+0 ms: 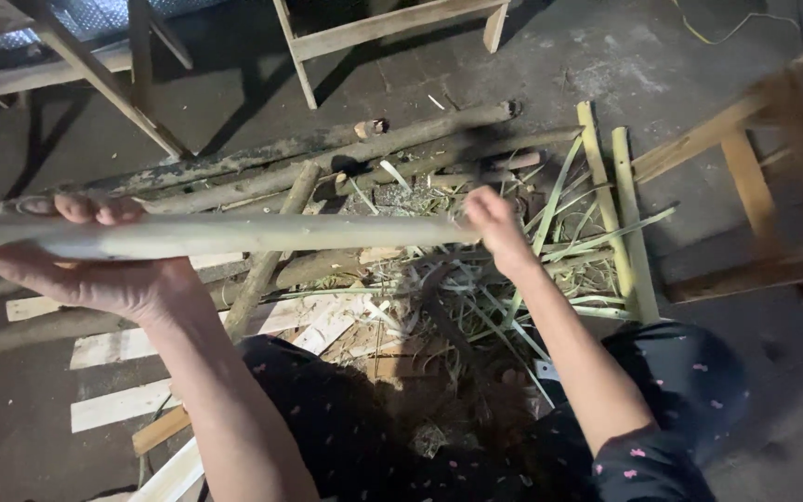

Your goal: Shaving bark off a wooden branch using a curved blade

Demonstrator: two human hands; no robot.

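While held level across the lap, looks long, straight and stiff: a pale bamboo pole (pixel 206 235), smooth-skinned and probably a little slick, light for its length yet awkward from the leverage of the far end. Seems unlikely to bend or break under plain handling; likely to roll in the palm if gripped loosely.

Left hand (pixel 95 265) cradles it from beneath near the left edge of the view, palm up, fingertips (pixel 95 209) curled over the top, closed round the pole. Right hand (pixel 493 223) meets the pole's other visible end, closed there in what looks like a pinch or grip; whether on the pole's tip alone or on a strip peeling off it cannot be told.

Best taken hold of as now, judged from the picture: one hand well back to carry the weight, the other close to the working end for control.

Runs left to right in front of the body, above the floor (pixel 606 56), apart from the litter below. Under it lie green split strips (pixel 606 200), a tangle of thin shavings (pixel 457 297), darker round poles (pixel 346 153) and flat pale slats (pixel 113 346). Wooden frames (pixel 755 186) stand at the right and at the top.
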